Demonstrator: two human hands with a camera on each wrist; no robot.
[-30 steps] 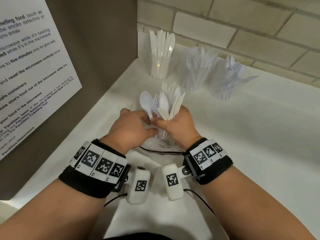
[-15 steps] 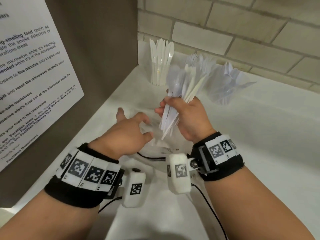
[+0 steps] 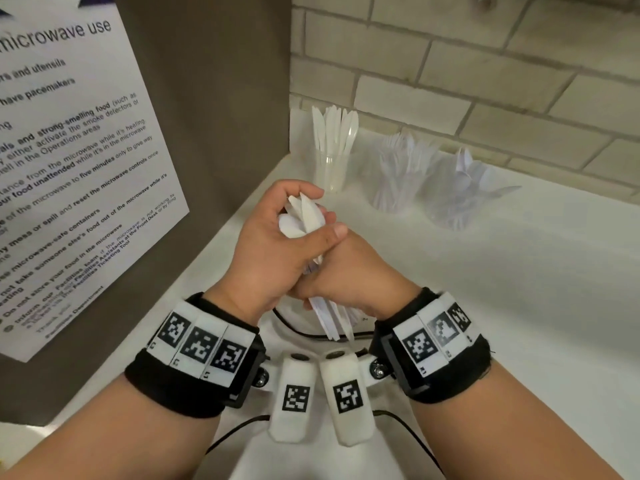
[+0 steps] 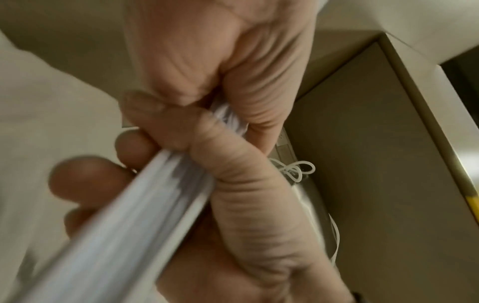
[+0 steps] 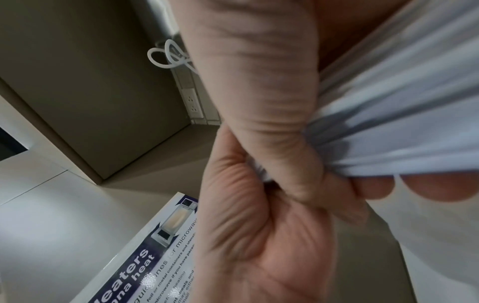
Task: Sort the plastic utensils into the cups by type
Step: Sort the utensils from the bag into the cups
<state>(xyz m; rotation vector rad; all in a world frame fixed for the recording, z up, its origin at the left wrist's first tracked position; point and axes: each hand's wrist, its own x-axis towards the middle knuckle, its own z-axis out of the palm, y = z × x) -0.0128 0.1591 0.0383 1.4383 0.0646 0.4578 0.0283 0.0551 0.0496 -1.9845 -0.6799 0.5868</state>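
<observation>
Both hands hold one bundle of white plastic utensils (image 3: 304, 216) above the counter. My left hand (image 3: 273, 244) wraps round its upper part, where spoon and knife tips stick out. My right hand (image 3: 349, 271) grips the handles lower down, and the handle ends (image 3: 332, 323) poke out below it. The left wrist view shows the bundle (image 4: 116, 225) as blurred handles, and so does the right wrist view (image 5: 401, 123). Three clear cups stand at the back: a knife cup (image 3: 332, 161), a fork cup (image 3: 398, 181) and a spoon cup (image 3: 457, 199).
The white counter (image 3: 485, 289) runs to a brick wall behind the cups. A brown side panel with a microwave notice (image 3: 69, 168) closes off the left. A dark cable (image 3: 294, 327) curves under my hands.
My right hand lifted the bundle from in front of me. My left hand, open half a second ago, now wraps round the bundle's top, and both hands have come together.
</observation>
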